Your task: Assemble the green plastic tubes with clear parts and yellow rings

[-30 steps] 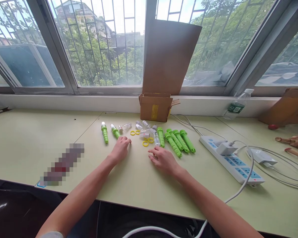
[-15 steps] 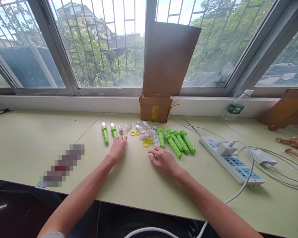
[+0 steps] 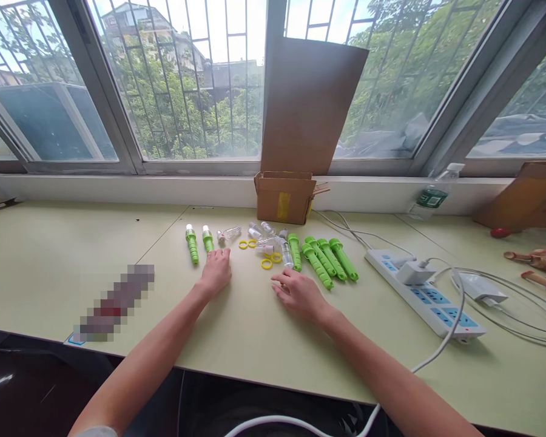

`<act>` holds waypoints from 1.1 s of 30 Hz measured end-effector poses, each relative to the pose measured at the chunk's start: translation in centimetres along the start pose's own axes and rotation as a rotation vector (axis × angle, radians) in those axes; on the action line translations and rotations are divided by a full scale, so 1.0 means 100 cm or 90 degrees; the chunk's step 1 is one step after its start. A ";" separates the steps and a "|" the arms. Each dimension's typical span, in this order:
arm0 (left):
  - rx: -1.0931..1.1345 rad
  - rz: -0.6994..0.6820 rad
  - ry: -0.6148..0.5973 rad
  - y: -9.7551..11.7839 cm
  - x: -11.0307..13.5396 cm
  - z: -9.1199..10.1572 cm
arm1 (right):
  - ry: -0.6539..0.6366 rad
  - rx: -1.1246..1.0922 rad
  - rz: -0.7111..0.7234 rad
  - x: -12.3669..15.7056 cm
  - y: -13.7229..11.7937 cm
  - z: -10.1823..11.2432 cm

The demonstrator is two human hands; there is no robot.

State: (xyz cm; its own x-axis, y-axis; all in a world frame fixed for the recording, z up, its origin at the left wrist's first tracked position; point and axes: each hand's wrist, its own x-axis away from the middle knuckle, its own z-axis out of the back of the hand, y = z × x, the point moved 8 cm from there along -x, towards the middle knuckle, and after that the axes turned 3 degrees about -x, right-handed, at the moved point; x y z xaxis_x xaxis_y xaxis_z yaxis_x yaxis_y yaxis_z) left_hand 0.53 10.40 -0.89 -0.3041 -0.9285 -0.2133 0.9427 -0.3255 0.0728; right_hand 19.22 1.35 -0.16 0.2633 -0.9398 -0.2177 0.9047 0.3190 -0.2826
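My left hand rests on the table with its curled fingers over the lower end of a green ribbed plastic tube with a white tip; the thumb is hidden. A matching white-tipped green tube lies just left of it. My right hand lies on the table with loosely bent fingers apart, holding nothing. Beyond its fingertips are a clear plastic tube and a green tube without a white tip. Several clear plastic pieces and yellow rings lie between and beyond my hands.
More green tubes lie to the right, near a white power strip with cables. A cardboard box stands at the back by the window. A plastic bottle and wooden pieces are farther right. A blurred patch covers something at left.
My left hand has shifted very slightly, its fingers drawing a little closer together at the green tube. My right hand and the other pieces stay where they were.
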 end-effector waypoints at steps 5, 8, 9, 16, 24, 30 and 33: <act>0.032 0.010 0.001 -0.001 0.000 -0.001 | 0.002 0.000 0.002 0.000 0.000 0.001; 0.030 0.014 0.005 -0.002 -0.001 -0.001 | 0.001 0.001 -0.001 0.000 0.000 0.000; 0.026 0.015 0.006 -0.002 -0.001 -0.002 | 0.001 0.000 0.000 0.000 0.000 0.000; -0.016 0.024 0.013 -0.002 0.001 -0.001 | 0.000 -0.001 0.000 0.000 0.000 0.000; -0.062 0.038 0.005 -0.003 0.002 -0.002 | 0.001 -0.001 0.000 0.000 0.000 -0.001; -0.073 0.050 0.015 -0.005 0.002 -0.002 | 0.007 0.000 0.003 0.000 0.001 -0.001; -0.079 0.060 0.013 -0.006 0.003 -0.002 | 0.004 -0.001 0.003 0.000 0.001 -0.001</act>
State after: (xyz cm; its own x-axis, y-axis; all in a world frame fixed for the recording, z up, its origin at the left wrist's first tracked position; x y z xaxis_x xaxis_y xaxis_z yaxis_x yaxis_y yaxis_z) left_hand -0.11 10.41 -1.22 -0.2119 -0.9495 -0.2314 0.9770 -0.2113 -0.0275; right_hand 19.23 1.39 -0.24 0.2649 -0.9376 -0.2252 0.9028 0.3232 -0.2836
